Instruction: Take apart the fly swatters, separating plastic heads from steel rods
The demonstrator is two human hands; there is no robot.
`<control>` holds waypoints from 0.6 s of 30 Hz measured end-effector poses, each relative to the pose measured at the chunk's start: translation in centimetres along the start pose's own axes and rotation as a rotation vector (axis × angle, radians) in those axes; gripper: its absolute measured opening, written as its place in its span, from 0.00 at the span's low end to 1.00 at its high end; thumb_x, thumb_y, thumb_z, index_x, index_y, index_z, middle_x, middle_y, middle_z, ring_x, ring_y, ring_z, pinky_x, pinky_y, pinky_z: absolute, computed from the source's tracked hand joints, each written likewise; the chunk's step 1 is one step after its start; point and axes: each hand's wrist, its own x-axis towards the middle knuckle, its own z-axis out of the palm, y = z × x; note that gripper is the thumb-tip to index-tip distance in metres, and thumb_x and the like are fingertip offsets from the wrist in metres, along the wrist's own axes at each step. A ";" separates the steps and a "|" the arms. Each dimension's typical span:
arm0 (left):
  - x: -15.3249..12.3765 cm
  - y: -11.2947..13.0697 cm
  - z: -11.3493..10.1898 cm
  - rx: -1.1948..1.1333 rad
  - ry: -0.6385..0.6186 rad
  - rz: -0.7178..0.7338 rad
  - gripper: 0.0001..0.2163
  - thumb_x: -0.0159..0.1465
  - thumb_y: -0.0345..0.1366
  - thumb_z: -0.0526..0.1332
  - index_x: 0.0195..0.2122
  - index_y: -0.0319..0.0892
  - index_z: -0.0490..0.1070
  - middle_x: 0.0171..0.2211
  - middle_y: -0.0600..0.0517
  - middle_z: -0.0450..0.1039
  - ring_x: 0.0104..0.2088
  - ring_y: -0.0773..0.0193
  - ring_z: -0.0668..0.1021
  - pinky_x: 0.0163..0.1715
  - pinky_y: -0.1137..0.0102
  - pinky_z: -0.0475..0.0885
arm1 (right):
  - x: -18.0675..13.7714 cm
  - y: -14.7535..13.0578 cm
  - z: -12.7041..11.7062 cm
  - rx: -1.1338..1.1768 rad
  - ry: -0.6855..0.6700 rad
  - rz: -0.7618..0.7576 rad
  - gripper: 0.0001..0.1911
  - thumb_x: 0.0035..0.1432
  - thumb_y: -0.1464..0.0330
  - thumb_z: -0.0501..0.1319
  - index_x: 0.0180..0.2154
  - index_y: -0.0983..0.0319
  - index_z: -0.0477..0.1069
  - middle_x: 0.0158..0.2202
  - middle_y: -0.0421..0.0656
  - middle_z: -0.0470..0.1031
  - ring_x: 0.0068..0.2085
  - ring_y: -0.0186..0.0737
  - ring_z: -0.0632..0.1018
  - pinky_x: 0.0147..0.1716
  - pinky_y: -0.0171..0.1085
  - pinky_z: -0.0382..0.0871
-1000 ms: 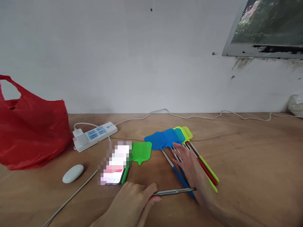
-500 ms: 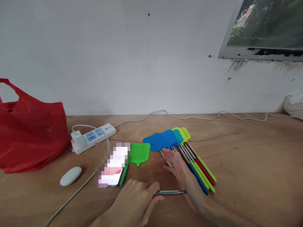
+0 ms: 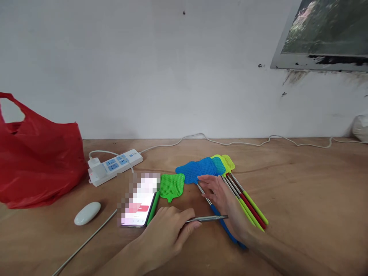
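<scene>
Head view: I have the left hand [image 3: 169,232] clenched around a slim metal rod [image 3: 212,218], wrist low, rod running right to the edge of the right palm in view. Right hand [image 3: 222,199] is released, fingers loosely extended up-left, over the blue handle [image 3: 215,211]; can't tell if it's touching. Blue swatter heads [image 3: 189,172] overlap on the desk [image 3: 304,199] around its fingertips; green swatter head [image 3: 171,186] sits beside them.
</scene>
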 end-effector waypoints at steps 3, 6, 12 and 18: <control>0.4 0.1 0.5 0.023 -0.017 0.005 0.15 0.75 0.41 0.48 0.35 0.44 0.68 0.27 0.51 0.74 0.28 0.54 0.76 0.26 0.67 0.54 | 0.3 0.9 0.0 -0.028 0.015 -0.043 0.28 0.55 0.40 0.61 0.41 0.55 0.78 0.51 0.46 0.78 0.56 0.54 0.73 0.52 0.49 0.68; 0.7 -0.1 0.7 0.009 -0.019 -0.001 0.15 0.75 0.41 0.48 0.34 0.44 0.68 0.26 0.51 0.74 0.28 0.54 0.76 0.26 0.67 0.54 | 0.6 1.3 0.0 -0.048 0.015 -0.071 0.26 0.55 0.42 0.61 0.40 0.55 0.78 0.51 0.46 0.78 0.55 0.54 0.73 0.50 0.49 0.69; 0.7 -0.6 0.9 -0.116 0.011 -0.015 0.15 0.75 0.43 0.48 0.32 0.45 0.65 0.27 0.53 0.71 0.30 0.57 0.75 0.29 0.68 0.56 | 0.9 0.6 -0.3 -0.072 0.009 -0.070 0.23 0.57 0.44 0.61 0.39 0.56 0.78 0.48 0.45 0.78 0.52 0.51 0.74 0.49 0.46 0.68; 0.7 -1.1 1.8 -0.242 0.069 -0.049 0.13 0.75 0.41 0.43 0.38 0.46 0.61 0.28 0.54 0.67 0.30 0.57 0.73 0.30 0.67 0.57 | 1.0 0.5 -1.1 0.028 0.104 -0.051 0.18 0.54 0.50 0.66 0.32 0.58 0.77 0.38 0.44 0.79 0.39 0.43 0.75 0.37 0.37 0.69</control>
